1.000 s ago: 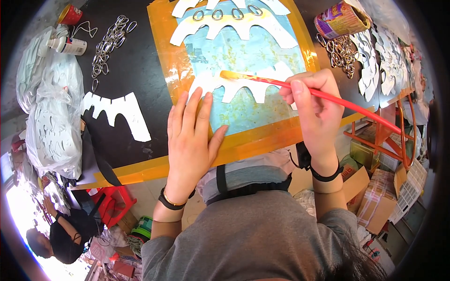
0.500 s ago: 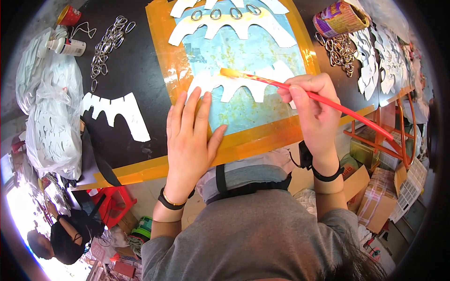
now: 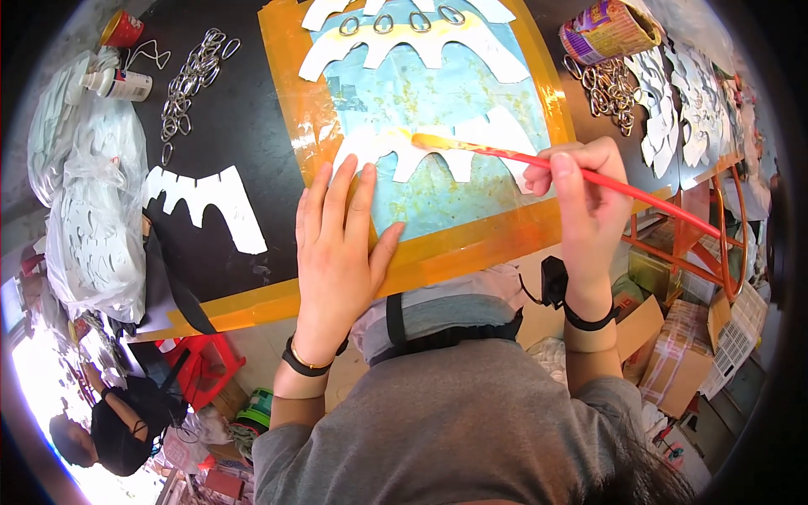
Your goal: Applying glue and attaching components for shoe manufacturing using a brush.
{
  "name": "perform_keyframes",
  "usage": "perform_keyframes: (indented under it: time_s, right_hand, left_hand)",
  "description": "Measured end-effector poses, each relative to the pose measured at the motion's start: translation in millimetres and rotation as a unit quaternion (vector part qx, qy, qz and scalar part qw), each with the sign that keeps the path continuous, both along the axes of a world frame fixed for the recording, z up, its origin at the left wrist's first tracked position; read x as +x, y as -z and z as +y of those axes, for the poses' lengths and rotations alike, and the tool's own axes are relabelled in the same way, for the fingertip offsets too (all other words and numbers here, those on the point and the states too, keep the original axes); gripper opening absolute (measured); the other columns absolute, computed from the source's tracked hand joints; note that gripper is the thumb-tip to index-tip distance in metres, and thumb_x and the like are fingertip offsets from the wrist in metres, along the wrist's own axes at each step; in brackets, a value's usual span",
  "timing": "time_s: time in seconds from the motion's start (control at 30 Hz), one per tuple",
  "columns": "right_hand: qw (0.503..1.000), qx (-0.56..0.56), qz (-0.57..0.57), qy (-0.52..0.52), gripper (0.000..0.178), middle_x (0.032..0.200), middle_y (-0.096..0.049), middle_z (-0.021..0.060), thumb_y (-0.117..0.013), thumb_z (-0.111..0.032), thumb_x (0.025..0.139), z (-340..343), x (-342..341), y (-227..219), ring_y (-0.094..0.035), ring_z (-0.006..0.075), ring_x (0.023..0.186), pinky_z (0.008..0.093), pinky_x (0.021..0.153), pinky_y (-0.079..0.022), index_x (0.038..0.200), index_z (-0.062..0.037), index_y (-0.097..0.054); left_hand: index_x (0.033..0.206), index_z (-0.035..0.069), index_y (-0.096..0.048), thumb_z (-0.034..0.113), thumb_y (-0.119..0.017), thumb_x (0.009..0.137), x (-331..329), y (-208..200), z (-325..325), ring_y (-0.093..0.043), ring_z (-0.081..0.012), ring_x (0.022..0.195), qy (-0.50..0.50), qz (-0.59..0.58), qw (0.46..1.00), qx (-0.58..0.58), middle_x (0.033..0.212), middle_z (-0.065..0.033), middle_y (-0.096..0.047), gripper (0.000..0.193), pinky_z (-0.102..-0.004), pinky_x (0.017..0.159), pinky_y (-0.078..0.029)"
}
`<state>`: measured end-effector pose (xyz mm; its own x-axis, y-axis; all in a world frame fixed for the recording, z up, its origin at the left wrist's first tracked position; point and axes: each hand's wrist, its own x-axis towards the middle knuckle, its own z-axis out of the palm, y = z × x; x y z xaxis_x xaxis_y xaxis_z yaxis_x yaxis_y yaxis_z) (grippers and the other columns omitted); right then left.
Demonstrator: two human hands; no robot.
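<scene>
A white scalloped cut-out piece lies on a pale blue sheet framed with amber tape. My left hand rests flat with fingers stretched, its fingertips on the piece's left end. In a pinch grip, my right hand holds a red-handled brush. The yellowish brush tip touches the upper edge of the piece, left of its middle. Farther back on the sheet lies another scalloped piece, with several metal rings along its yellow-smeared upper edge. Part of a further piece shows at the top rim.
On the dark table at left lie a heap of metal rings, a loose white piece, a white bottle and plastic-bagged pieces. At right stand a colourful tub, more rings and white pieces. A person is at lower left.
My right hand has moved a little to the right, and the brush tip has slid rightward along the piece's upper edge. My left hand stays almost in place.
</scene>
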<state>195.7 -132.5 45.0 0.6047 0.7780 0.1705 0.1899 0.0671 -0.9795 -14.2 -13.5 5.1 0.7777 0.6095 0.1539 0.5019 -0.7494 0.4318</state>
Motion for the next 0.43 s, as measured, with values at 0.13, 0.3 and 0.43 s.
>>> perform_keyframes:
  time_s: [0.13, 0.3, 0.43]
  right_hand:
    - [0.999, 0.012, 0.037, 0.022, 0.006, 0.087, -0.067, 0.0107, -0.057, -0.004, 0.097, 9.9, -6.0, 0.4, -0.062, 0.0091, 0.077, 0.0232, 0.073, -0.052, 0.095, 0.0012, -0.054]
    - [0.999, -0.016, 0.020, 0.020, 0.006, 0.087, -0.066, 0.0106, -0.057, -0.003, 0.097, 7.6, -1.2, 3.5, -0.062, 0.0094, 0.076, 0.0233, 0.073, -0.052, 0.096, 0.0011, -0.053]
    - [1.000, 0.014, 0.007, 0.006, 0.005, 0.089, -0.067, 0.0108, -0.057, -0.004, 0.097, 4.6, 0.2, 3.6, -0.062, 0.0100, 0.077, 0.0235, 0.074, -0.052, 0.098, -0.0002, -0.054]
  left_hand:
    - [0.137, 0.002, -0.050, 0.017, -0.071, 0.082, 1.4, -0.1, -0.1, -0.039, -0.0382, 0.134, 0.002, 0.004, 1.000, 0.001, 0.144, -0.0163, -0.045, 0.060, -0.0467, 0.109, -0.033]
    - [0.137, 0.002, -0.050, 0.017, -0.071, 0.082, 0.6, 1.2, 0.5, -0.039, -0.0382, 0.134, 0.002, 0.000, 1.000, 0.000, 0.144, -0.0162, -0.045, 0.061, -0.0469, 0.109, -0.033]
    - [0.137, 0.002, -0.050, 0.018, -0.071, 0.083, 0.9, 0.6, 0.1, -0.039, -0.0385, 0.134, 0.001, 0.003, 1.000, -0.004, 0.145, -0.0162, -0.044, 0.060, -0.0475, 0.110, -0.033]
